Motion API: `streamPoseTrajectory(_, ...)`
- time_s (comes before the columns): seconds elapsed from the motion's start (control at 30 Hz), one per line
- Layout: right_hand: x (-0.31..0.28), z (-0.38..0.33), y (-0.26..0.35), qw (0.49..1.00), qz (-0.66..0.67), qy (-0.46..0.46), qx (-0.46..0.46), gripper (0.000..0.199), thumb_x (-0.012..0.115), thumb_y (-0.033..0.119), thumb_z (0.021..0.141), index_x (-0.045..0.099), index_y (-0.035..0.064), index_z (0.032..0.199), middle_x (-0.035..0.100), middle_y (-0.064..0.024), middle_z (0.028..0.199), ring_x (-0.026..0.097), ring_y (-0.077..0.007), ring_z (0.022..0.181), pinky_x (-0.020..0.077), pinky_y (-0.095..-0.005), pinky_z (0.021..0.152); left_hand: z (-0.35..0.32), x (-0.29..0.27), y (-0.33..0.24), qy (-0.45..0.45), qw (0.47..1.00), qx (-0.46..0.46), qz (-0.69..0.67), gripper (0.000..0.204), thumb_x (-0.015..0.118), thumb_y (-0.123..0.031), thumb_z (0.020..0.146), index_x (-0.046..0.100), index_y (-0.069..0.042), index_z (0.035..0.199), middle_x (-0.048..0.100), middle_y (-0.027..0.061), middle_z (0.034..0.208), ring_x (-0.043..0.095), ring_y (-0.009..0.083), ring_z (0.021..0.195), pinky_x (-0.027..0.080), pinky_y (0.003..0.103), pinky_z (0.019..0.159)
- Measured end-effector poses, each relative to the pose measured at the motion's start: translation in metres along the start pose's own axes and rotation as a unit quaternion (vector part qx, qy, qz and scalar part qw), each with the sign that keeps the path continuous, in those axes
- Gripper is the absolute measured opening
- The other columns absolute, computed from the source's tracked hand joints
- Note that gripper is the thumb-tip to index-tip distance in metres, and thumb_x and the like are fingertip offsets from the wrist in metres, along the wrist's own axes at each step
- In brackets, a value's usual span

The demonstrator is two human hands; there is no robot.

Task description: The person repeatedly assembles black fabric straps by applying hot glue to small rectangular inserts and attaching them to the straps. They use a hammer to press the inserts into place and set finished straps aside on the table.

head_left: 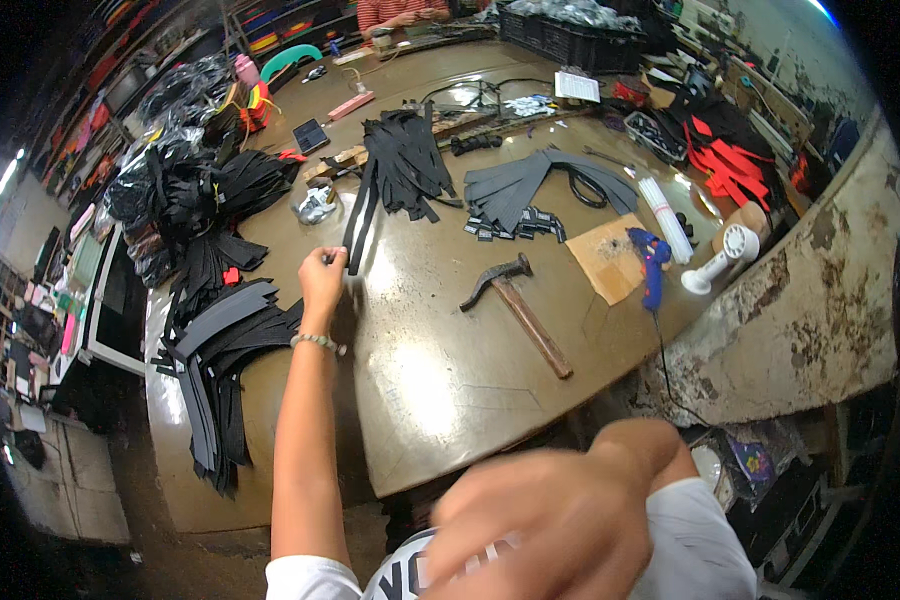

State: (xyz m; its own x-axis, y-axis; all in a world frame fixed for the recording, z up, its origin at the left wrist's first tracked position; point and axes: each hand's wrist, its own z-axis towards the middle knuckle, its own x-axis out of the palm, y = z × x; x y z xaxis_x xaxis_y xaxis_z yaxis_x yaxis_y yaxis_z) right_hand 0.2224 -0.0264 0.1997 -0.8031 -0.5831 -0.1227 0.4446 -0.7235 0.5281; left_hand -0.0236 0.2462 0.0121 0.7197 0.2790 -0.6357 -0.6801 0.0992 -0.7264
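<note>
My left hand [322,285] reaches out over the table, its fingers pinched together beside the lower end of a long black strap [364,225]. Something dark shows at the fingertips, too small to name. That strap hangs off a pile of black straps [402,160]. Close to my chest, my right hand [545,520] is smeared by motion, and its fingers cannot be made out. On the table in front lies a hammer [532,325] with a wooden handle. A blue glue gun [654,268] rests at the edge of a piece of cardboard [602,262].
Black and grey strips [215,330] heap at the left. Grey strips [515,190] and small black buckles [515,224] lie beyond the hammer. White sticks [663,215] and a white spool [722,258] are at right. Across the table sits a person in a striped shirt [395,14].
</note>
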Motion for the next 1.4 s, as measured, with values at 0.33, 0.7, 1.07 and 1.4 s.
streamPoseTrajectory(0.33,0.018,-0.053,-0.114,0.862,0.031,-0.346,0.369,0.027,0.049,0.028,0.104,0.061,0.0050,0.112,0.060,-0.0031,0.091,0.058,-0.0106,0.065,0.0483,-0.0240,0.062,-0.179,-0.092,-0.045,0.087,0.900,-0.203,-0.375,0.018,0.065,-0.027,0.097,0.063,-0.013,0.085,0.045,-0.0091,0.062,0.038,0.0009,0.052,0.029,0.020,0.047)
streamPoseTrajectory(0.7,-0.072,-0.039,-0.316,0.745,0.225,-0.113,0.617,0.015,0.072,0.023,0.091,0.068,0.0088,0.096,0.066,0.0011,0.079,0.048,-0.0026,0.053,0.0378,-0.0171,0.044,-0.280,-0.079,-0.044,0.137,0.985,-0.036,-0.102,0.017,0.071,-0.017,0.088,0.069,0.000,0.085,0.064,0.0134,0.078,0.063,0.0244,0.066,0.050,0.034,0.061)
streamPoseTrajectory(1.07,-0.139,0.089,-0.371,0.884,-0.160,-0.030,0.438,0.030,0.068,0.027,0.092,0.070,0.0023,0.110,0.073,-0.0043,0.090,0.061,-0.0083,0.065,0.0508,-0.0235,0.058,-0.282,-0.083,-0.041,0.152,0.980,-0.048,-0.122,0.018,0.070,-0.019,0.090,0.068,-0.002,0.085,0.062,0.0111,0.077,0.061,0.0266,0.063,0.047,0.036,0.056)
streamPoseTrajectory(1.4,0.008,-0.091,-0.265,0.830,-0.474,0.132,0.263,0.031,0.064,0.021,0.092,0.063,0.0020,0.117,0.059,-0.0156,0.123,0.054,-0.0334,0.113,0.0449,-0.0425,0.098,-0.303,-0.083,-0.037,0.110,0.993,0.032,0.040,0.021,0.071,-0.023,0.087,0.067,-0.013,0.105,0.059,0.0051,0.081,0.062,0.0257,0.062,0.048,0.036,0.052)
